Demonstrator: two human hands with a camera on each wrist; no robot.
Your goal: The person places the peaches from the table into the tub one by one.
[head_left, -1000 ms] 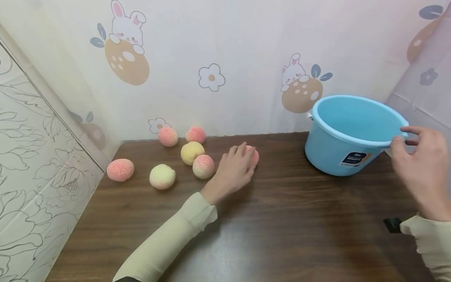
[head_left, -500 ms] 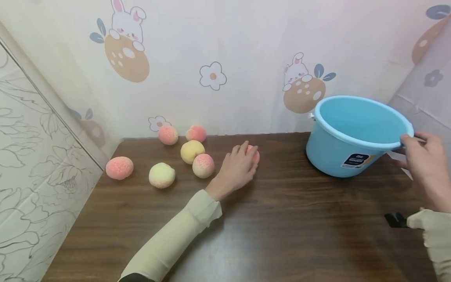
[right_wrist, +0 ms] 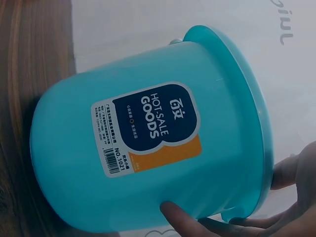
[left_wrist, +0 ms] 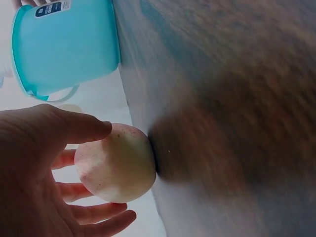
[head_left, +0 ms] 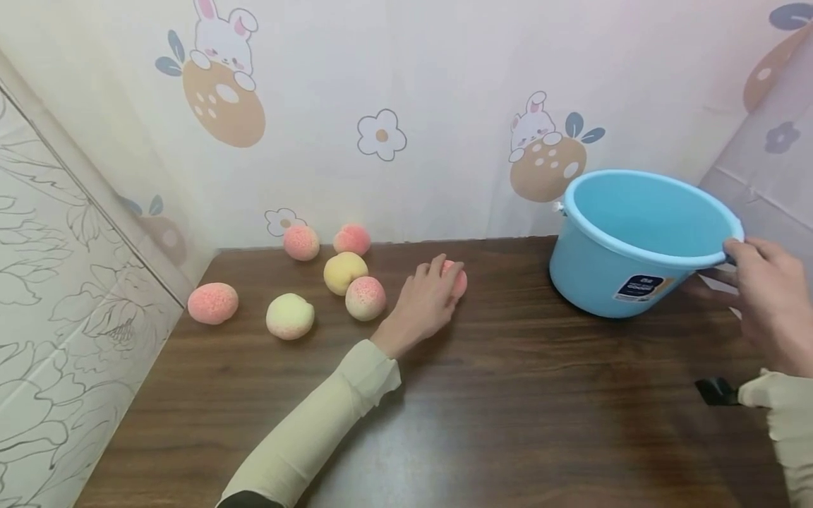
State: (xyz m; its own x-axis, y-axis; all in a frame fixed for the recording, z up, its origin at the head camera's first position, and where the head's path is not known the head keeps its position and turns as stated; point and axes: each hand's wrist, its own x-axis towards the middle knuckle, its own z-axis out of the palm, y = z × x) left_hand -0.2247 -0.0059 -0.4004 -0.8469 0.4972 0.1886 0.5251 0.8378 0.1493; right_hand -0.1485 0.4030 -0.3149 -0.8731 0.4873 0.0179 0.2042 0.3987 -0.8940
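Note:
My left hand (head_left: 419,303) reaches over a pink peach (head_left: 457,279) near the middle of the table. In the left wrist view, the thumb and curled fingers go round the pale, pink-speckled peach (left_wrist: 121,165), whose side is at the table top. At the right, my right hand (head_left: 771,293) grips the rim of a light blue bucket (head_left: 581,271) near its handle side. The bucket stands upright, and the inside that shows holds nothing. The right wrist view shows a label (right_wrist: 148,128) on the bucket's wall and fingertips against its side.
Several more peaches lie to the left: a pink one (head_left: 213,303), a pale green one (head_left: 290,316), a yellow one (head_left: 345,273) touching a speckled one (head_left: 365,298), and two by the wall. A printed wall covering (head_left: 444,85) borders the wooden table (head_left: 508,409).
The right hand has shifted slightly outward and lower along the bucket's rim. The left hand stays on the peach. The view has shifted a little.

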